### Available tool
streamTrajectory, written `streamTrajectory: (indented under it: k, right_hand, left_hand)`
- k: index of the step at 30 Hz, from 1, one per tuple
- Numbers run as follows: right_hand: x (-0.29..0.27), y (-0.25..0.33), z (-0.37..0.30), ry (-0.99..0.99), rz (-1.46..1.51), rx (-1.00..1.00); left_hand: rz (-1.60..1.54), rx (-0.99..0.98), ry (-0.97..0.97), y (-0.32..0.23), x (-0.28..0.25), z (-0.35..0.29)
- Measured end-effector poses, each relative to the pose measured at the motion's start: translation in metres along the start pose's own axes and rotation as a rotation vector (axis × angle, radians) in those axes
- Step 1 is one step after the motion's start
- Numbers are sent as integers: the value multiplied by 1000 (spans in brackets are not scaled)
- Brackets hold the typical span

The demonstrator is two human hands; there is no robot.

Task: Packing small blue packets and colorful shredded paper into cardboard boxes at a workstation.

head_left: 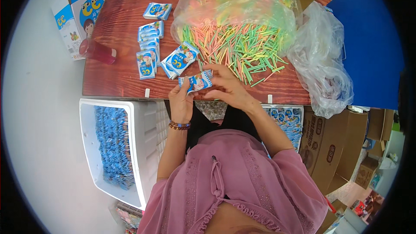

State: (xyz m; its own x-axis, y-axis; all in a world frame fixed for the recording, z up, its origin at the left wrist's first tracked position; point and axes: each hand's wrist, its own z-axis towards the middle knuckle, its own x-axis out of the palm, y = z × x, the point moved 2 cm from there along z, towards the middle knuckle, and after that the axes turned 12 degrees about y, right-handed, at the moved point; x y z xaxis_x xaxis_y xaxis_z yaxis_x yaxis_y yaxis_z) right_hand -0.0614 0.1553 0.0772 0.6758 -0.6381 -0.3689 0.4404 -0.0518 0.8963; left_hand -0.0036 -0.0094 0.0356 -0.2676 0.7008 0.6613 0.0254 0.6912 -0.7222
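Observation:
A small blue-and-white candy packet [196,82] is pinched at its left end by my left hand [181,99], just over the table's front edge. Around the packet's right end curves my right hand [232,89], its fingers and thumb apart; whether a fingertip touches the wrapper I cannot tell. Just beyond, a few similar packets [180,59] lie stacked at a slant on the table. A column of overlapping packets [146,65] lies to the left, with another small packet pile [157,11] farther back. Thin pink, yellow and green sticks [242,52] spread in a heap beyond my right hand.
Clear plastic sheeting [234,11] partly covers the heap on the wooden table [117,78]. A crumpled plastic bag [318,56] hangs over the right edge. A pink cup [97,52] stands left. Below are a white foam box [143,160] of packets and brown cartons [333,147].

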Motion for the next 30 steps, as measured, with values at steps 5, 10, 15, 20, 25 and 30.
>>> streamTrajectory:
  k: [5, 10, 15, 20, 25, 30]
  right_hand:
    - [-11, -20, -9, 53, 177, 41]
    - [-98, -61, -21, -187, -420, 218]
    - [-142, -64, -9, 95, -982, 139]
    - [-146, -66, 10, 334, -1073, 79]
    - [-151, -74, 19, 434, -1059, -10]
    - [-146, -89, 25, 436, -1056, -16]
  left_hand:
    - [42, -20, 19, 5, -9, -5]
    - [109, 32, -20, 9, -24, -7]
    - [75, 31, -37, 7, -23, -6]
    - [72, 20, -62, 7, -24, -5]
    - [93, 4, -73, 5, -18, -5]
    - [99, -1, -65, 7, -27, -5]
